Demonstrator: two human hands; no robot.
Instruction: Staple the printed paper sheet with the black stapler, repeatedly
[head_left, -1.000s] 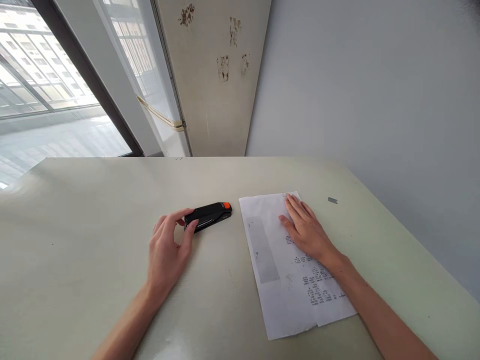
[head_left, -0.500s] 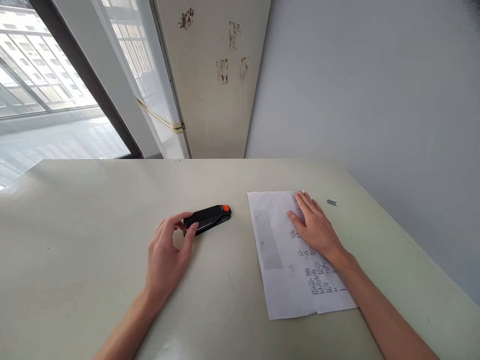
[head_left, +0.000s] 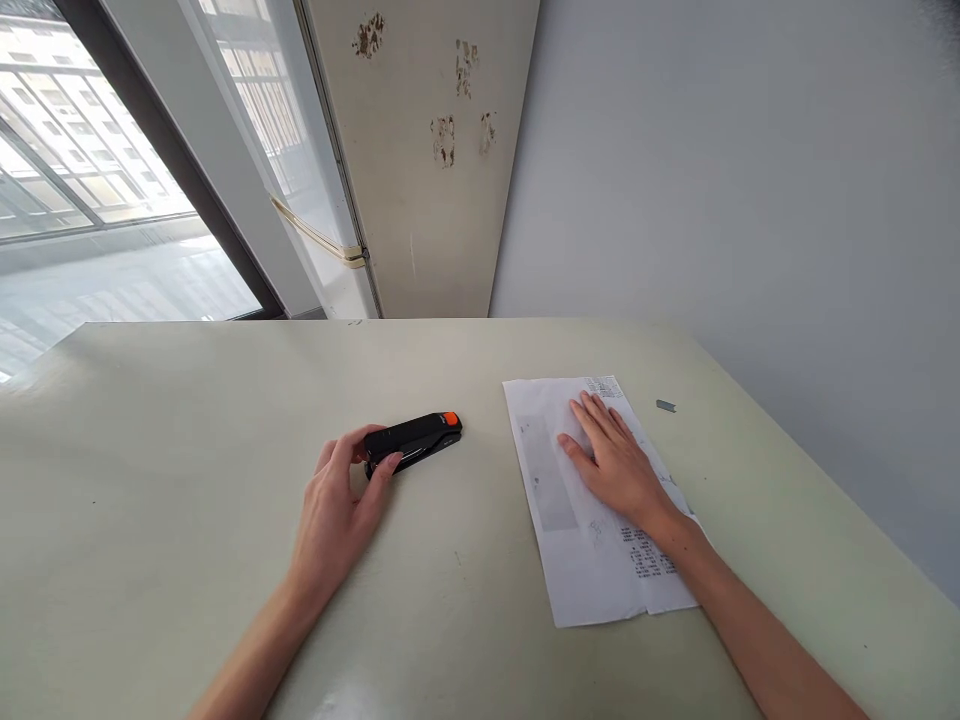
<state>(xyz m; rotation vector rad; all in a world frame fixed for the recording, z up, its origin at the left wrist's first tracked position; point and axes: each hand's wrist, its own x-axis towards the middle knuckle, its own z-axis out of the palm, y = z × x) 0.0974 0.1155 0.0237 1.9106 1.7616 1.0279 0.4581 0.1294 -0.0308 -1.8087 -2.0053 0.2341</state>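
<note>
My left hand (head_left: 342,505) grips the rear end of a black stapler (head_left: 414,438) with an orange patch on its front tip; thumb and fingers close on it from both sides, and it lies on the table. To the right, my right hand (head_left: 616,462) rests flat, fingers stretched out, on white paper (head_left: 585,585) with printed text. A greyish rectangle shows on the paper's left part. The hand and forearm cover some of the print. Past the paper's right edge lies a small strip of grey staples (head_left: 665,406).
The pale green table (head_left: 187,480) reaches to a grey wall (head_left: 735,180) on the right. Behind it stands a worn cream fridge (head_left: 435,230) with a handle on its left. A bright window (head_left: 82,150) is at the far left.
The paper has turned slightly and moved a little right and away from me. My right hand has slid left across it, uncovering print at its top corner. The stapler is nearly unmoved.
</note>
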